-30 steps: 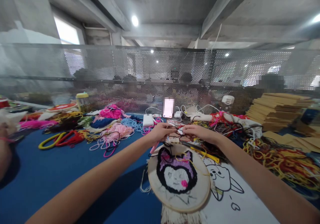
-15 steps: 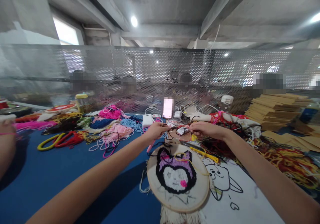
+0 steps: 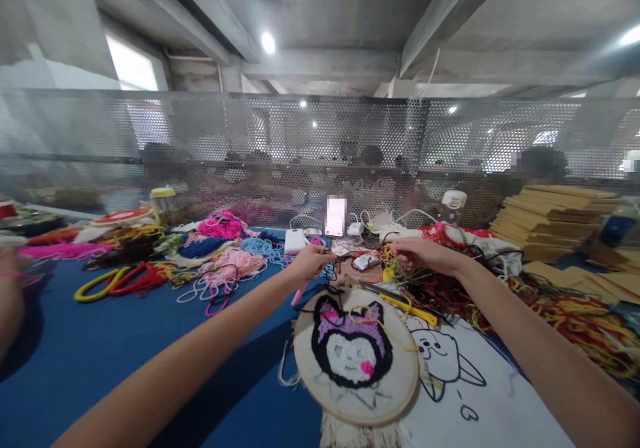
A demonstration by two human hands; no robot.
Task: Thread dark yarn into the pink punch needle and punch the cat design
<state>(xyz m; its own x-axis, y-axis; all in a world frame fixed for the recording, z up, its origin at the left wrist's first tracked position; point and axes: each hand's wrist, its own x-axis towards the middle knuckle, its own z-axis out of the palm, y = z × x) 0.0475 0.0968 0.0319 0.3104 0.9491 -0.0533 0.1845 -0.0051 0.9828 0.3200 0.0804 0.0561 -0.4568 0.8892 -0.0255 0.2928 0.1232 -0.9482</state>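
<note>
Head view: left hand (image 3: 313, 262), fingers narrow, thumb to fingertips; too small to tell if any thread is in the pinch. Right hand (image 3: 416, 255), fingers curled in, narrow too; contents can't tell. Hands well apart, small packets (image 3: 365, 261) lying between the fingers. Embroidery hoop (image 3: 355, 401) lies nearer the body than both sets of fingers, untouched, face up, probably so the stitched face (image 3: 353, 357) stays visible. It overlaps the drawing sheet (image 3: 453, 361), likely kept there as reference. Phone (image 3: 335, 218) upright beyond the fingers, presumably for viewing. Yarn tangle (image 3: 440, 295) near right fingers, probably for easy reach.
</note>
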